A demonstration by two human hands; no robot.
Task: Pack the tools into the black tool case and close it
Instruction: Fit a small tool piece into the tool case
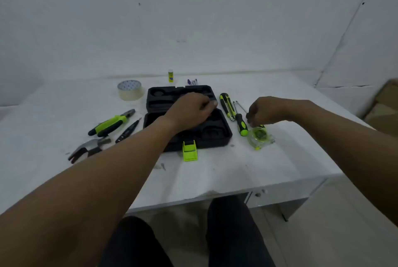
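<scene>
Head view is showing the black tool case (217, 135) lying open in the middle of the table (215, 172), with tools on both sides of it. The right hand (261, 111) is hovering with curled fingers just above the tape measure (259, 135) — whether it is already pinching something, I cannot tell. The left hand (190, 108) is resting inside the case, fingers bent; a grasp is not visible. The tape measure is lying right of the case — so the right hand is nearer.
</scene>
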